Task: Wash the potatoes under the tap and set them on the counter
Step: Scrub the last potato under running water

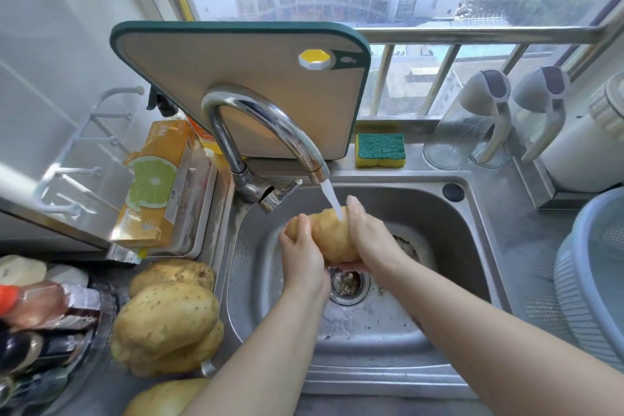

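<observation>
Both hands are clamped on one potato (332,236) over the sink (371,331). The left hand (300,257) grips its near left end with fingers curled over the top. The right hand (364,233) wraps the right side and cups it from below. The potato is held up off the basin, just above the drain (347,282), and a stream of water (332,197) from the curved chrome tap (256,118) lands on its far end, beside the right hand's fingertips.

Left of the sink, a heap of potatoes (165,314) lies on the steel desk (520,230), stacked against one another, and a lone potato (162,398) sits nearer the bottom edge. Behind the heap stands an orange box (158,186) printed with a lime slice. A green-rimmed cutting board (236,78) leans upright behind the tap, with a yellow-and-green sponge (380,149) just to its right on the sink's back ledge. A pale blue basket (594,280) sits on the desk at the far right.
</observation>
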`<state>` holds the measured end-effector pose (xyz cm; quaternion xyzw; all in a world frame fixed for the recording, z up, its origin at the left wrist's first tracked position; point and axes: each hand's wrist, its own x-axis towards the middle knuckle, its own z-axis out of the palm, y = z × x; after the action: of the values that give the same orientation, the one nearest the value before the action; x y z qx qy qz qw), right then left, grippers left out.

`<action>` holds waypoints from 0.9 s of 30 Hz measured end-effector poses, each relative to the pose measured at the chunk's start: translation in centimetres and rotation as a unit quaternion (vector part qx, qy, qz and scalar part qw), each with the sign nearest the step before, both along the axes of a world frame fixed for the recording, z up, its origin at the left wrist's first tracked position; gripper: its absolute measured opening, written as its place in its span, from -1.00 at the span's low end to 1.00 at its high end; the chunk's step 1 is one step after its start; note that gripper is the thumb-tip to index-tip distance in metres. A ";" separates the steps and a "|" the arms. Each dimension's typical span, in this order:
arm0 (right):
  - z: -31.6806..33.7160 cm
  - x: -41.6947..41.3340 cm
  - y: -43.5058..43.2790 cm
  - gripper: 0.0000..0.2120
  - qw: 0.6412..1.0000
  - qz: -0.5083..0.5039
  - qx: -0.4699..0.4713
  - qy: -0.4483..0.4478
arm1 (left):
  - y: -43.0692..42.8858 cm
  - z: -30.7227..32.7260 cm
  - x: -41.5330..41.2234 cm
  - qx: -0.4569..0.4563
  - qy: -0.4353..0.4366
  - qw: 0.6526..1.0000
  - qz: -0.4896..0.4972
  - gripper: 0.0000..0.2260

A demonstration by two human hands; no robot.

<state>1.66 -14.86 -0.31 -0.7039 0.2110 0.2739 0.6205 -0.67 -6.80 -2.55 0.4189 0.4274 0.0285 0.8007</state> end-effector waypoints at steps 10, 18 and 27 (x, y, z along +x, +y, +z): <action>-2.7 -2.4 -2.6 -0.37 0.918 0.170 -0.123 -0.337 | 0.2 1.3 1.3 -0.139 0.097 0.985 -0.043 -0.66; -2.3 -0.5 -3.4 -0.67 0.975 -0.180 0.117 -0.059 | -1.2 2.7 2.3 -0.068 -0.036 0.977 -0.200 -0.74; -0.4 1.4 -8.3 -0.63 0.978 -0.097 0.045 -0.178 | -2.0 2.6 2.8 -0.038 -0.041 0.943 -0.327 -0.84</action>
<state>3.02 -23.17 -0.66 -0.6890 0.1517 0.0923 0.7027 2.10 -8.78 0.06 0.5035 0.2344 -0.2335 0.7982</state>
